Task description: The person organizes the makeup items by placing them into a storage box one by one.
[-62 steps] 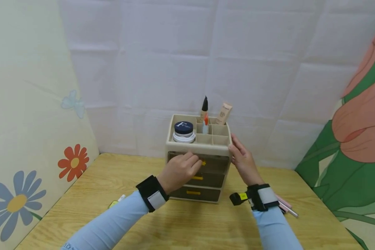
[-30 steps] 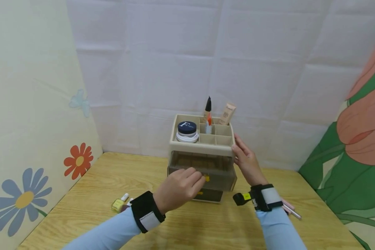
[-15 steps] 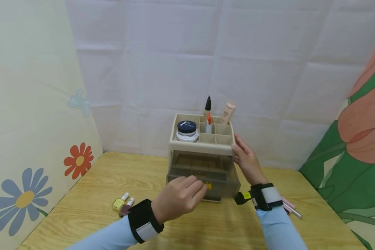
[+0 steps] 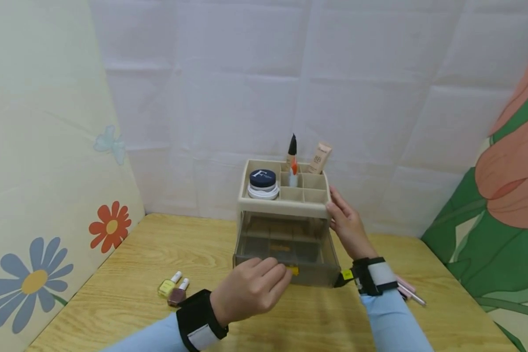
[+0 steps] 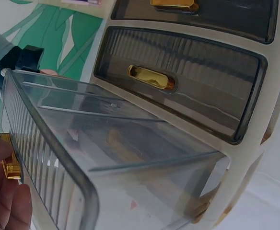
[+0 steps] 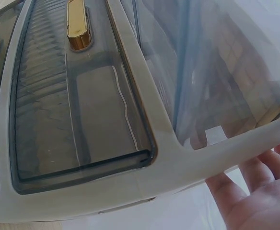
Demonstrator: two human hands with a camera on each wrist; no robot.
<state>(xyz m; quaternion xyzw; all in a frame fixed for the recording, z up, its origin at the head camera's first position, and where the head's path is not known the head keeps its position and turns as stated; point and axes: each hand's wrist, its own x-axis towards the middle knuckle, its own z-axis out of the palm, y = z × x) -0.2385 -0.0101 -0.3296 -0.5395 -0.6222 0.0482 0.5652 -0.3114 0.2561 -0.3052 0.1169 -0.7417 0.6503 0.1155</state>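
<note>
A cream cosmetics organizer [image 4: 286, 208] stands on the table, its clear smoky top drawer [image 4: 319, 276] pulled well out. My left hand [image 4: 253, 288] pinches the gold drawer handle [image 5: 10, 160] between thumb and fingers. Dividers run across the drawer's inside. My right hand [image 4: 347, 225] rests against the organizer's right side, with its fingers reaching along the wall. In the right wrist view those fingers [image 6: 260, 175] touch the cream side edge. The lower drawers [image 5: 178, 79] are closed. On top sit a dark-lidded jar [image 4: 263, 181], a black-tipped pen [image 4: 293, 145] and a beige tube [image 4: 320, 157].
Two nail polish bottles, one yellow [image 4: 167, 287] and one dark purple [image 4: 177, 295], lie left of the organizer on the wooden table [image 4: 193, 234]. Pink and silver sticks [image 4: 411, 293] lie by the right wrist. A white cloth [image 4: 202, 98] hangs behind.
The left hand has drawn the top drawer out toward me from its closed position. The right hand has stayed at the organizer's side. The nail polish bottles have come into fuller view.
</note>
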